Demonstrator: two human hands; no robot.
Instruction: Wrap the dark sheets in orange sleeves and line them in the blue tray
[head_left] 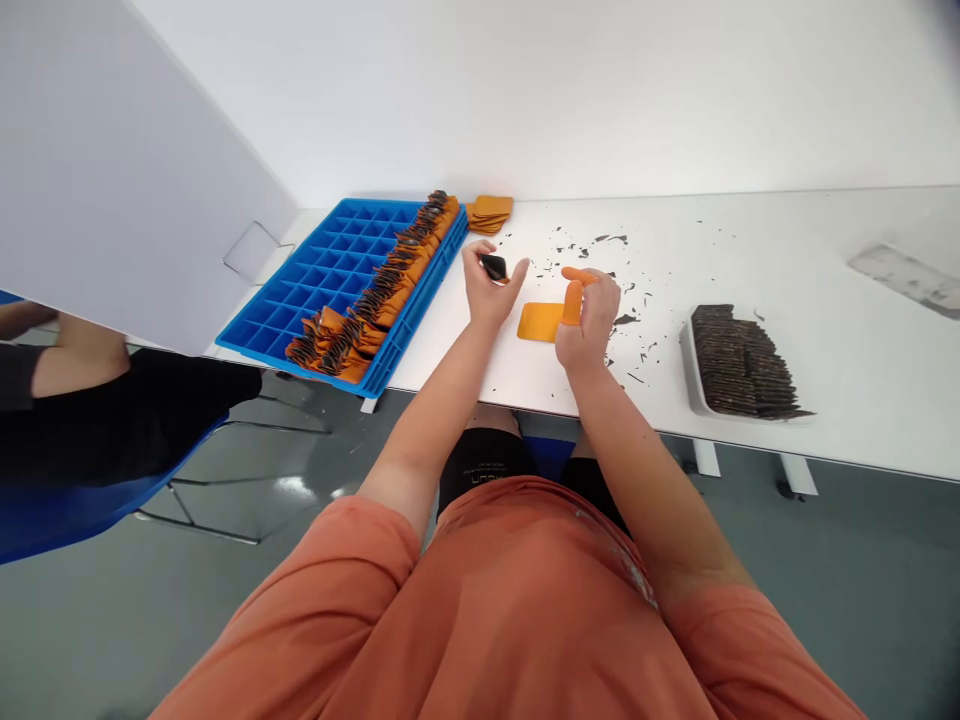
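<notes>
My left hand (489, 290) is above the table with its thumb stretched out. Its curled fingers hold a small black piece (493, 266) with a bit of orange at its lower edge. Orange finger cots cover the thumb and forefinger of my right hand (589, 318). These two fingers are apart, with nothing visible between them. Beside that thumb, a flat orange pouch (537, 322) lies on the white table; I cannot tell whether they touch. Dark flakes (626, 320) are scattered around my right hand.
Left of my hands stands a blue compartment tray (300, 262), its right side and front filled with orange and dark pieces. A stack of orange pouches (491, 212) lies behind. A white container (691, 372) holds dark flat pieces. Another person (82, 400) sits at far left beyond a white panel.
</notes>
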